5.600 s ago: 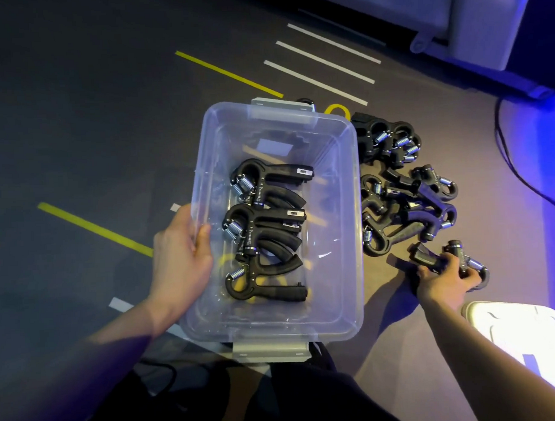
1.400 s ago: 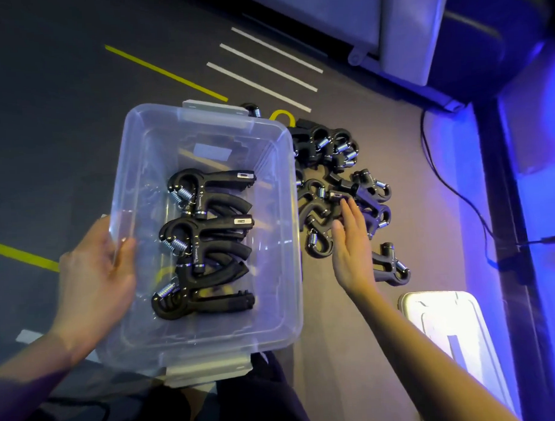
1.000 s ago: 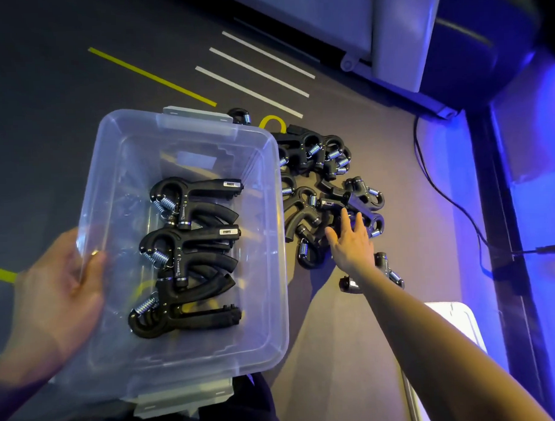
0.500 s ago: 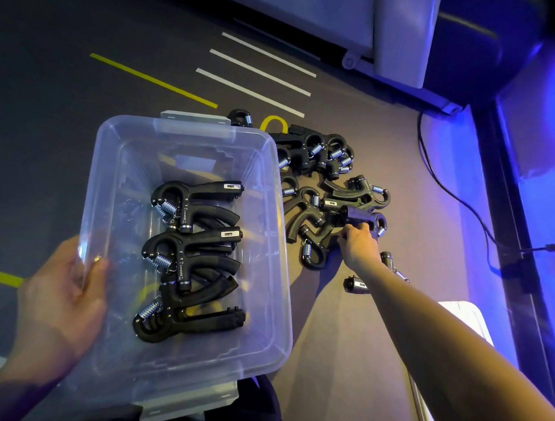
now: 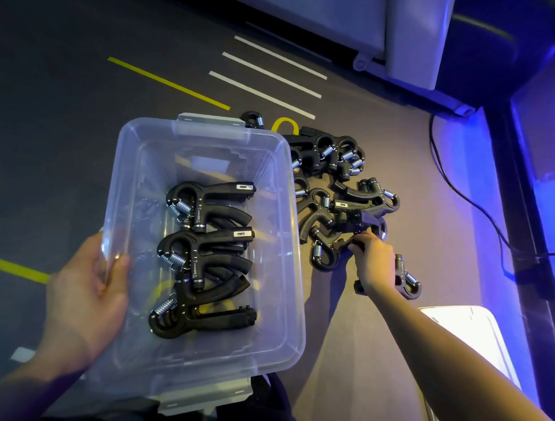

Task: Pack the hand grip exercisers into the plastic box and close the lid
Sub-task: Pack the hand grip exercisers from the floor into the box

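A clear plastic box (image 5: 280,251) stands open on the floor, with three black hand grip exercisers (image 5: 205,257) lying in a row inside. My left hand (image 5: 84,289) grips the box's left wall, thumb inside the rim. A pile of several black exercisers (image 5: 335,189) lies on the floor to the right of the box. My right hand (image 5: 374,263) reaches into the near end of that pile, its fingers curled round the handle of one exerciser (image 5: 337,243). One more exerciser (image 5: 404,278) lies just right of my wrist.
The white box lid (image 5: 472,342) lies on the floor at the lower right. A black cable (image 5: 468,203) runs along the right side. White and yellow tape lines (image 5: 265,81) mark the floor beyond the box. A grey cabinet base (image 5: 374,33) stands at the back.
My right hand reached from the floor's near side into the pile and curled its fingers round an exerciser's handle. My left hand has stayed on the box wall.
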A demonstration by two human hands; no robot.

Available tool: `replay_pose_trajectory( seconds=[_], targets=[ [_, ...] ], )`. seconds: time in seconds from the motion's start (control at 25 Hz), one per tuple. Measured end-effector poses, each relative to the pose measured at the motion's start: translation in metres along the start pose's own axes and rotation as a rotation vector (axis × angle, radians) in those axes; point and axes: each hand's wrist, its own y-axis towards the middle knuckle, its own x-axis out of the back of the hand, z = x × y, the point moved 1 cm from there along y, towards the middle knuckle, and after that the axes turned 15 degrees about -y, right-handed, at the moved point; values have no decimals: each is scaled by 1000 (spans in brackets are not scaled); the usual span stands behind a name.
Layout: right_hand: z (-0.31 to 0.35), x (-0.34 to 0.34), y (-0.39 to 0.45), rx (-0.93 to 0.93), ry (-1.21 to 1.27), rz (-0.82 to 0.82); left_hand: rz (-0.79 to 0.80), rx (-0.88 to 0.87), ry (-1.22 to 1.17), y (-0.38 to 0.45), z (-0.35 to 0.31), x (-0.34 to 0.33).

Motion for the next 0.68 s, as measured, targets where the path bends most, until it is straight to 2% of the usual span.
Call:
replay_pose_trajectory(
  seconds=[0.2, 0.4, 0.48, 0.68],
  targets=[
    [11, 20, -18, -93, 249, -121, -9, -11, 2, 0, -22, -3],
    [40, 46, -36, -85, 504, -269, -18, -2, 25, -1, -29, 1],
    [55, 62, -44, 52, 577, -358, -17, -1, 37, -1, -30, 2],
    [100, 116, -68, 467, 496, -627, -18, -5, 37, -1, -31, 2]
  ],
)
